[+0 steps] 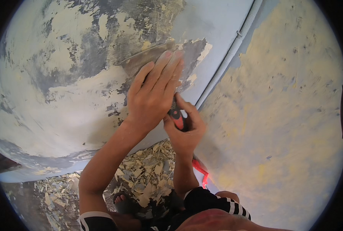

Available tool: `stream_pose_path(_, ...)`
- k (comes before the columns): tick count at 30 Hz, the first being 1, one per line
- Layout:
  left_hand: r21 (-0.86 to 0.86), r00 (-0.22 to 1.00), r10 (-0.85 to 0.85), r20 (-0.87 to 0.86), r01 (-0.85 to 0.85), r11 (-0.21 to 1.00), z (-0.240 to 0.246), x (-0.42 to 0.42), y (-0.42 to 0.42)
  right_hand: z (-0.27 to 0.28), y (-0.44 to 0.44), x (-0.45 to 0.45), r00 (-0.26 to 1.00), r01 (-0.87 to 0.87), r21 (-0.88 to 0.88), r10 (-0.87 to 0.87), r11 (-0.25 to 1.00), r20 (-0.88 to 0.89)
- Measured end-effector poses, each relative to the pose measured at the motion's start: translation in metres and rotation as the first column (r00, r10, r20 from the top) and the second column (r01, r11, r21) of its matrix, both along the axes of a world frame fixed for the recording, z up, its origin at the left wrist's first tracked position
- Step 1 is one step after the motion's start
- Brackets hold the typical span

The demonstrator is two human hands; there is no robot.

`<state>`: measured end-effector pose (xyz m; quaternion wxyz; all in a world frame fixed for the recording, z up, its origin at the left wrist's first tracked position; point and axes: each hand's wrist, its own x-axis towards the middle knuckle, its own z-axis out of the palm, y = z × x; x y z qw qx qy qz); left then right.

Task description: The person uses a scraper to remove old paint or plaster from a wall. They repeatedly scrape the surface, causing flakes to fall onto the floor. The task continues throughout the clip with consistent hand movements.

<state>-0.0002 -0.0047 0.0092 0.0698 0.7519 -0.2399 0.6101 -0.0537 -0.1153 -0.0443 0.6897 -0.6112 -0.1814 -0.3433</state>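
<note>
A wide-bladed scraper (139,61) lies with its edge against a wall (82,101) whose pale coating is partly stripped to grey. My left hand (154,86) presses flat on the blade, fingers extended towards its edge. Below it, my right hand (187,127) is wrapped around the black and red handle (177,117) of the same scraper. Just above and right of the blade, a dark grey patch (196,52) has ragged, flaking borders.
A corrugated conduit (227,57) runs up the corner beside a second, yellowish-blotched wall (275,109). Broken coating flakes (148,173) cover much of the floor around my sandalled foot (121,199). A red strip-like thing (200,169) is low in the corner.
</note>
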Motion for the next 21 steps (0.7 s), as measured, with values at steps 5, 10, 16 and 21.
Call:
stream_pose_path(5, 0.036, 1.000, 0.026, 0.007, -0.026, 0.999, 0.003, -0.003, -0.002, 0.008, -0.001, 0.002, 1.000, -0.025, 0.014, 0.024, 1.000, 0.007)
stream_pose_path(10, 0.067, 0.999, 0.021, -0.047, -0.017, 0.998, 0.009, -0.004, 0.004, 0.007, 0.003, 0.000, 0.998, -0.061, 0.055, 0.062, 0.997, -0.006)
stream_pose_path(16, 0.121, 0.999, 0.032, 0.037, -0.036, 0.992, 0.034, 0.004, -0.003, 0.027, 0.002, 0.004, 0.988, -0.123, 0.177, 0.137, 0.976, -0.065)
stream_pose_path(21, 0.138, 0.995, 0.080, -0.057, -0.072, 0.988, 0.009, -0.009, 0.006, -0.002, 0.009, -0.003, 0.995, -0.082, 0.090, 0.087, 0.993, -0.050)
